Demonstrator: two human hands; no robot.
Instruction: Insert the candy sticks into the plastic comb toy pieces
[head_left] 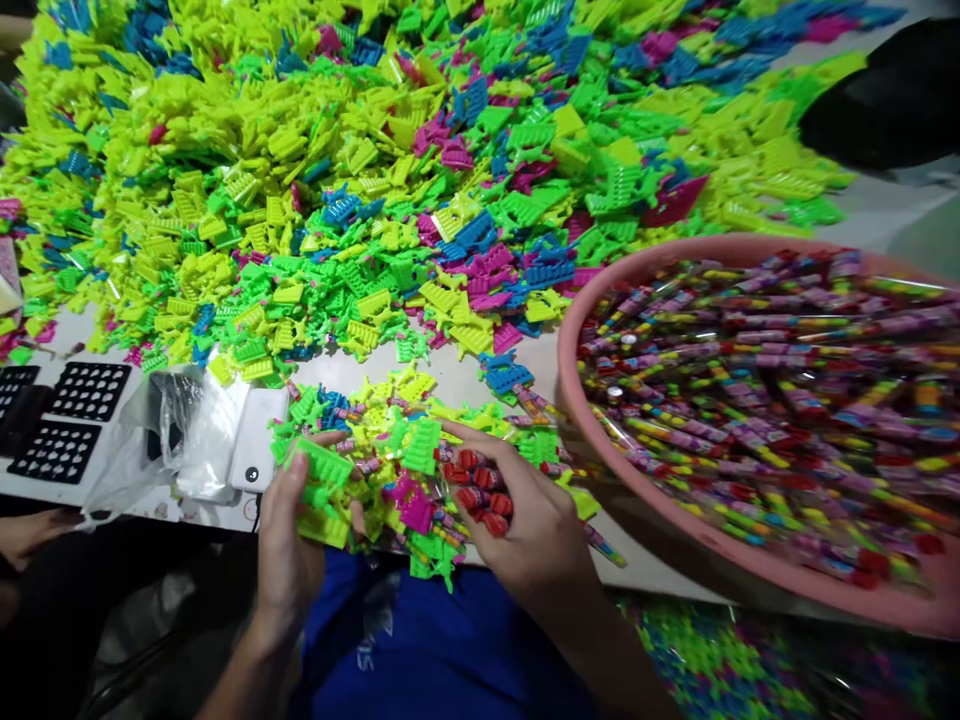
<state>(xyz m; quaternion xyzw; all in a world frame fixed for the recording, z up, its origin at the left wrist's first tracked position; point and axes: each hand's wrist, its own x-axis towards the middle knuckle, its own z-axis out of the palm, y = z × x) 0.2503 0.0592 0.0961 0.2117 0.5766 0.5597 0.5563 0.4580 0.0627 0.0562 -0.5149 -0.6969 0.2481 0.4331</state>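
Note:
My left hand (pixel 289 545) grips a green plastic comb-like piece (pixel 324 466) at the table's near edge, thumb on top. My right hand (pixel 529 530) holds a bundle of thin candy tubes with red caps (pixel 480 485), fingers curled round them. Between and under both hands lies a small heap of yellow, green and pink plastic pieces (pixel 409 450) mixed with loose tubes.
A huge pile of neon plastic pieces (pixel 360 170) covers the table behind. A pink basin (pixel 592 300) full of candy tubes sits at the right. A white device (pixel 259 440), a clear plastic bag (pixel 169 430) and black perforated trays (pixel 71 420) lie at the left.

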